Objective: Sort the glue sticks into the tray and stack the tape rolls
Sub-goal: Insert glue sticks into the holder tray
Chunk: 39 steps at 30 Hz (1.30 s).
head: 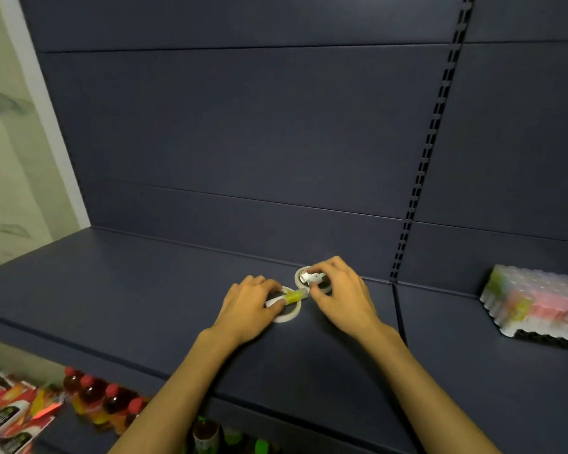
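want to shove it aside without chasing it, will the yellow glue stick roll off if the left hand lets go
Probably. The glue stick looks round and smooth, and it lies on its side across the rim of a flat tape roll, so it may roll or slide once the left hand lets go. It looks small and rigid, likely light. The shelf appears level, so it shouldn't travel far.

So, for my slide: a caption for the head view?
Left hand holds a glue stick; right hand grips a tape roll.
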### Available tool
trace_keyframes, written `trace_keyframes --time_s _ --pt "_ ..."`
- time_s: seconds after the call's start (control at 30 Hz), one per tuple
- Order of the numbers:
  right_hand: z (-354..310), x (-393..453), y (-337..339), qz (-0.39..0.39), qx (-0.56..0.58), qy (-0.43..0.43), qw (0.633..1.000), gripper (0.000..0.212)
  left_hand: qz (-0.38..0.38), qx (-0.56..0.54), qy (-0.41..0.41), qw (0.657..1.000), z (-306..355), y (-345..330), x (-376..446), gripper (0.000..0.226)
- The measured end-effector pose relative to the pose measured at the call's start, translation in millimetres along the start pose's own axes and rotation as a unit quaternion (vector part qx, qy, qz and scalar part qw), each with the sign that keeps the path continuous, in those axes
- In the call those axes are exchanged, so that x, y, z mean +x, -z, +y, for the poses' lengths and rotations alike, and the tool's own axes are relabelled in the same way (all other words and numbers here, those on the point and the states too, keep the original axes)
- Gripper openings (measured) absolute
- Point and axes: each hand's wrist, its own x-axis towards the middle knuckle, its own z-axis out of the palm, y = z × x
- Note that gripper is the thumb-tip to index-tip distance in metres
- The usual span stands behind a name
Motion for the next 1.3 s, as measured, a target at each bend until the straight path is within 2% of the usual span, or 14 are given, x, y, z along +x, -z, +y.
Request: trace_keyframes --time_s 0.17,0.27,0.43,0.57,0.7,1.03,1.3 --pt "0 3 -11 0.008 -0.014 -0.01 1.0 0.017 -0.021 0.017 -0.047 0.999 -3 -12 19 0.028" --pt "-2 4 -14 0.009 -0.007 -0.008 1.0 0.017 -0.022 -0.016 -0.051 0.998 -12 -13 28 0.022" --pt "-18 1 -24 -0.009 -0.006 0.002 1.0 0.01 0.018 -0.161 0.005 0.987 -36 0 34 0.016" --pt "-32 -5 -39 -0.058 -0.048 0.007 0.997 0.015 0.031 -0.321 0.034 0.946 -51 16 31 0.013" --pt "-45 -13 -48 -0.084 -0.071 -0.003 0.994 0.023 0.034 -0.393 0.065 0.917 -61 26 28 0.016" --pt "-67 -30 -48 -0.088 -0.115 -0.005 0.989 0.009 0.063 -0.403 0.014 0.913 -59 33 24 0.019" --pt "-55 -75 7 -0.008 -0.124 -0.029 0.992 0.006 0.065 -0.47 -0.041 0.879 3 41 21 0.018"
